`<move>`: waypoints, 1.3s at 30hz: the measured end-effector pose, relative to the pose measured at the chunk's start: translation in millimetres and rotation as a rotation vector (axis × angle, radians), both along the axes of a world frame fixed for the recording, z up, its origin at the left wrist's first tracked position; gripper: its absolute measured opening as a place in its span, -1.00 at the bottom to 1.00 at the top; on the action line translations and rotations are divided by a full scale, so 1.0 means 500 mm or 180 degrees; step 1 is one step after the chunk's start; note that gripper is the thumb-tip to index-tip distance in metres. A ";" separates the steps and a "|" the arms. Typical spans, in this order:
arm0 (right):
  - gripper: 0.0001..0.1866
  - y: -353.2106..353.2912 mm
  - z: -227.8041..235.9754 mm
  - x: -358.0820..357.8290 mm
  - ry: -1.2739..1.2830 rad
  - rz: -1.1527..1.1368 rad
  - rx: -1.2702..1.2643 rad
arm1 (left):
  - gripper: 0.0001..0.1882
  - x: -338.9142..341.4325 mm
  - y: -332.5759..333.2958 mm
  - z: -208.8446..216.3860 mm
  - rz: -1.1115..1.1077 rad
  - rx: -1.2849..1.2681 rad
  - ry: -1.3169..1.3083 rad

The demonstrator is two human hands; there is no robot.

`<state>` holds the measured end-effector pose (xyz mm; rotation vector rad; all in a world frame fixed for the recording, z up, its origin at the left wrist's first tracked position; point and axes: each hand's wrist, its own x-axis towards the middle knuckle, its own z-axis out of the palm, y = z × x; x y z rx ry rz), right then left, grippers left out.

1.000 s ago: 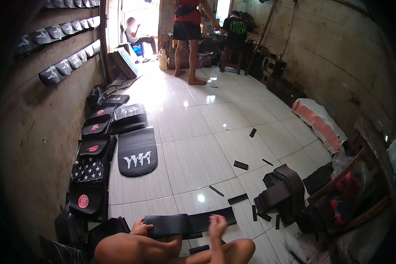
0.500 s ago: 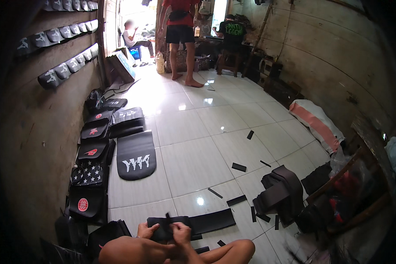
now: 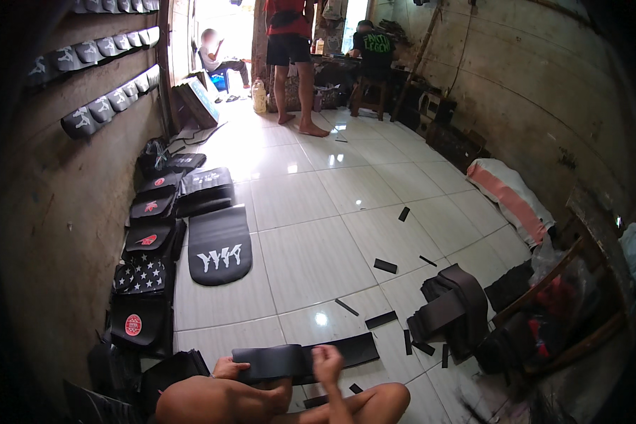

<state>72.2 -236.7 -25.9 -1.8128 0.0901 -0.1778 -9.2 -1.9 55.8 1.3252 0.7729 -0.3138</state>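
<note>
My left hand (image 3: pixel 230 367) grips the left end of a wide, flat black strip (image 3: pixel 270 362), thumb on top, just above my bent legs. The strip looks like smooth rubber or leather. My right hand (image 3: pixel 327 364) is raised at its right end with the fingers curled closed; whatever they hold, if anything, is hidden. Behind that hand, another long black strip (image 3: pixel 359 349) lies on the tiles, partly covered by the first. Small black offcuts (image 3: pixel 381 320) are scattered to the right of it.
Folded black flaps with printed designs (image 3: pixel 140 283) line the left wall, beside a rounded black flap (image 3: pixel 220 247). A stack of dark strips (image 3: pixel 449 311) lies right, near a wooden frame (image 3: pixel 572 304) and a white-and-pink sack (image 3: pixel 509 198). Farther off, one person stands (image 3: pixel 290 63) and two sit.
My right hand has moved right, away from the middle of the strip, and the narrow black piece that stood up by its fingers no longer shows. The left hand keeps its hold.
</note>
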 end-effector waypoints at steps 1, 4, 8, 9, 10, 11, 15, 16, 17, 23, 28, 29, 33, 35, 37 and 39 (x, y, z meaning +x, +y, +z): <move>-0.77 0.050 0.013 -0.027 0.0003 0.0428 -0.0219 | -0.76 0.007 -0.002 -0.015 -0.0051 0.0124 -0.0098; -0.73 0.159 0.039 -0.095 -0.0548 0.1206 -0.0440 | -0.76 0.020 -0.011 -0.045 -0.0129 0.0605 -0.0318; -0.77 0.158 0.019 -0.095 0.0089 0.1103 -0.0112 | -0.76 0.028 -0.027 -0.073 -0.0203 0.0941 -0.0412; -0.77 0.145 0.008 -0.087 0.0173 0.1046 -0.0121 | -0.76 0.027 -0.033 -0.082 -0.0210 0.0927 -0.0382; -0.78 0.141 0.015 -0.083 0.0233 0.1032 -0.0081 | -0.76 0.019 -0.020 -0.091 -0.0142 0.0978 -0.0348; -0.82 0.127 0.023 -0.077 0.0228 0.0812 -0.0110 | -0.76 0.013 -0.007 -0.116 -0.0066 0.1027 -0.0333; -0.85 -0.048 -0.076 0.018 0.0715 -0.0259 0.0413 | -0.76 0.001 0.065 -0.205 0.0007 0.1258 -0.0311; -0.90 -0.112 -0.075 0.037 0.0627 -0.0496 0.0209 | -0.77 -0.008 0.072 -0.187 0.0012 0.1199 -0.0219; -0.92 -0.207 -0.128 0.056 0.0336 -0.1162 -0.0481 | -0.77 0.001 0.041 -0.141 0.0030 0.0852 -0.0138; -0.87 -0.174 -0.042 0.049 -0.0196 -0.1446 -0.0030 | -0.75 0.005 0.016 -0.038 0.0023 0.0027 -0.0049; -0.57 0.110 0.036 -0.075 -0.0247 0.1126 -0.0316 | -0.74 0.009 0.009 -0.094 -0.0056 0.0397 -0.0454; -0.55 0.138 0.026 -0.096 -0.0148 0.1334 -0.0468 | -0.75 0.014 -0.001 -0.089 -0.0058 0.0504 -0.0444; -0.76 0.149 0.022 -0.092 0.0115 0.1142 -0.0151 | -0.78 0.024 -0.023 -0.078 -0.0059 0.0945 -0.0491; -0.83 0.141 0.007 -0.080 0.0151 0.1161 -0.0253 | -0.75 0.023 -0.026 -0.100 -0.0229 0.1148 -0.0621; -0.86 0.138 0.009 -0.078 0.0062 0.1020 -0.0284 | -0.75 0.026 -0.018 -0.116 -0.0198 0.0992 -0.0584; -0.89 0.122 0.012 -0.069 0.0171 0.0776 -0.0219 | -0.75 0.026 -0.001 -0.145 -0.0124 0.1019 -0.0474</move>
